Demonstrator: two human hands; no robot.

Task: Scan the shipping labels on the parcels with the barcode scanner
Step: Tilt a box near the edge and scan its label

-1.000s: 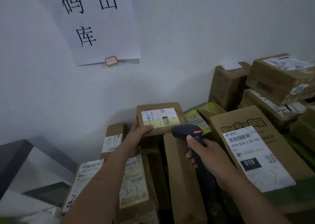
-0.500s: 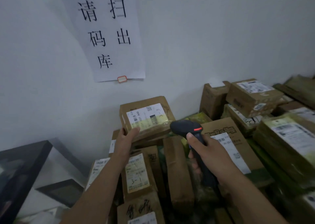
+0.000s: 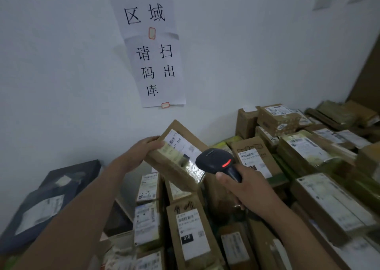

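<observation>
Risk: the parcel [image 3: 170, 169] is held tilted above the pile [image 3: 193, 234], supported at its far left corner only. A slack grip may let it drop. Glossy tape over the near end of the label [image 3: 181, 148] reflects light. We judge a misread likely if the scanner [image 3: 213, 159] is aimed there instead of at the barcode at the far end.

Our left hand [image 3: 144, 148] grips the parcel's corner, fingers curled over its edge. Our right hand [image 3: 248, 189] is wrapped around the scanner handle. The scanner head sits just right of the label.

Head-worn, forward-down, seemingly close over parcels [image 3: 193, 234]
</observation>
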